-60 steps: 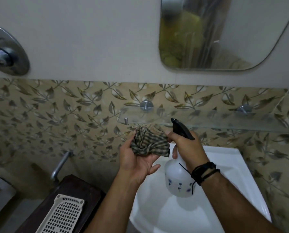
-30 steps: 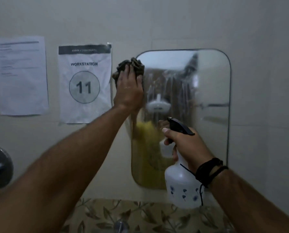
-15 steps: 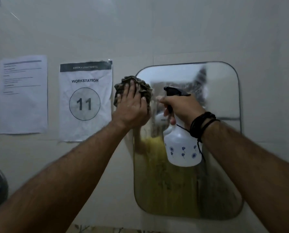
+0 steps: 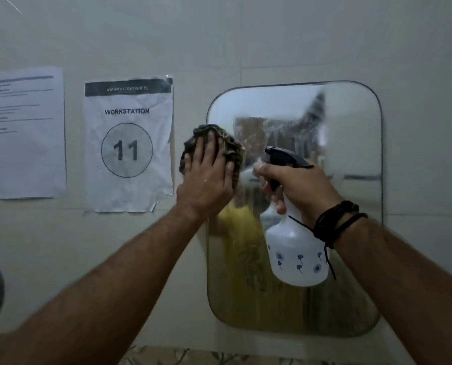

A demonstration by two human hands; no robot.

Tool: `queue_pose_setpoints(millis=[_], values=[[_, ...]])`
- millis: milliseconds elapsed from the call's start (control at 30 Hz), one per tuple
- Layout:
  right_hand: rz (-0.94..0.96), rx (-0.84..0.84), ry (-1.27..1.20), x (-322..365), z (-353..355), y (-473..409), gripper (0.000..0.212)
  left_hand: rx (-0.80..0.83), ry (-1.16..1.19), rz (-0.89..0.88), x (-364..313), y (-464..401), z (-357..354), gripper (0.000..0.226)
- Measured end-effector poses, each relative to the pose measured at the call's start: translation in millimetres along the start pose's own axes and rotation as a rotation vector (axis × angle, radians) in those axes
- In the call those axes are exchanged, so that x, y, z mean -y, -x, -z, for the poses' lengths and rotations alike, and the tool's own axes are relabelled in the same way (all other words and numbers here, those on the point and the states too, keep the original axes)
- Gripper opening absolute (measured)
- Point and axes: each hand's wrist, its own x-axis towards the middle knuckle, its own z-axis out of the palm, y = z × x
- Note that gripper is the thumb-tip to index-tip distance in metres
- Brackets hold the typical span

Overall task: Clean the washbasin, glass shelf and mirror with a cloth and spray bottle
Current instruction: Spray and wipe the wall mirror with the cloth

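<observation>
At the centre of the frame, the person's left hand point(image 4: 207, 177) is pressing flat, fingers spread, against a bunched brown-and-beige checked cloth point(image 4: 221, 143), pinning it to the left edge of a rounded-rectangle wall mirror point(image 4: 351, 143). Just to its right, the right hand point(image 4: 295, 185) is wrapping closed around the neck of a translucent white plastic spray bottle with small blue flower prints point(image 4: 297, 256); the index finger is lying along the black trigger head point(image 4: 285, 158), whose nozzle is pointing left toward the cloth, and a dark corded bracelet point(image 4: 338, 219) is circling that wrist. The bottle is hanging in front of the mirror's middle, apart from the glass. The mirror is filling the right half of the frame and is looking streaked and hazy across its upper part. To the left, a crumpled white paper sign reading "WORKSTATION 11" point(image 4: 127, 143) and a second printed white sheet point(image 4: 25, 133) are hanging on the pale wall. The mirror step appears to be in hand; the washbasin and glass shelf are out of view. The next move probably calls for sweeping the cloth across the glass with steady pressure while keeping the bottle clear of its path.
</observation>
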Motion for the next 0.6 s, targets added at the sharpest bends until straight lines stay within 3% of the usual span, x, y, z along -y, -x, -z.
queue_pose_setpoints(millis=[167,333,433,600], values=[[0.0,-0.004,-0.04,-5.2,4.5,4.6,0.032,-0.009,0.083,0.061,-12.6,-72.7,32.7,0.059],[0.011,-0.014,-0.044,-8.8,4.5,10.7,0.028,-0.066,0.051,0.055,-9.6,-5.3,-2.3,0.061],[-0.003,-0.003,-0.03,-14.9,1.4,18.3,0.027,0.015,-0.049,0.02,-2.3,38.2,-16.2,0.063],[-0.023,-0.023,-0.044,-16.8,-2.9,23.3,0.024,0.045,-0.054,0.056,-3.6,-22.9,16.4,0.061]])
